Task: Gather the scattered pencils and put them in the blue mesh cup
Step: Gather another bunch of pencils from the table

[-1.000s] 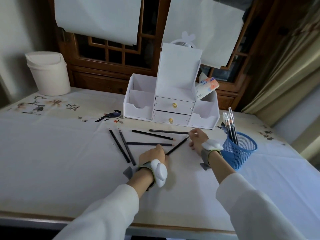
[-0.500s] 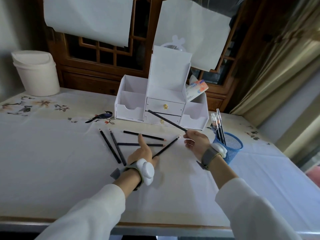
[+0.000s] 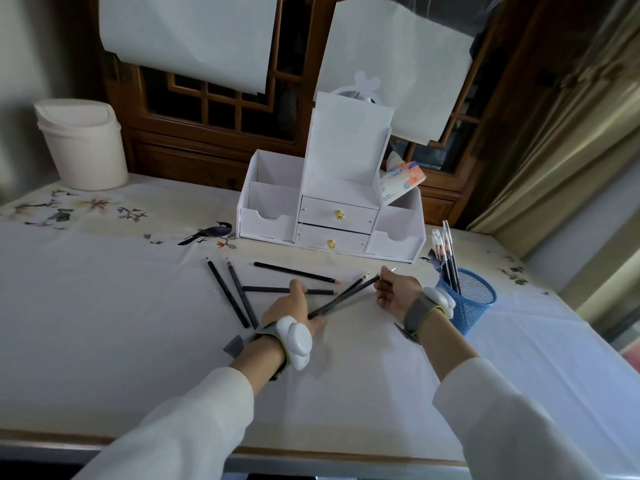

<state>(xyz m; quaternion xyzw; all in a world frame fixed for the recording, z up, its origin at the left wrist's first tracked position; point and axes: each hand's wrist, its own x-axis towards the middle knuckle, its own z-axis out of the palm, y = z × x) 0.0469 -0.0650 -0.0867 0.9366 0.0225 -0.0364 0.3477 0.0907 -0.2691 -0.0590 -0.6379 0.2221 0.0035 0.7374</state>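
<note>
Two pencils point(image 3: 341, 296) bridged our hands: right hand point(image 3: 394, 292) pinched their tips, left hand point(image 3: 294, 306) closed on the butts, bundling them for the blue mesh cup point(image 3: 472, 299) just right of it.

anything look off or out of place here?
Only the expected mess: loose pencils lie at mixed angles on the tablecloth, outside the blue mesh cup. A printed packet leans crookedly out of the white organizer. No spill or damage visible.

Home: embroidered tablecloth point(image 3: 104, 258), wooden cabinet point(image 3: 207, 133)
</note>
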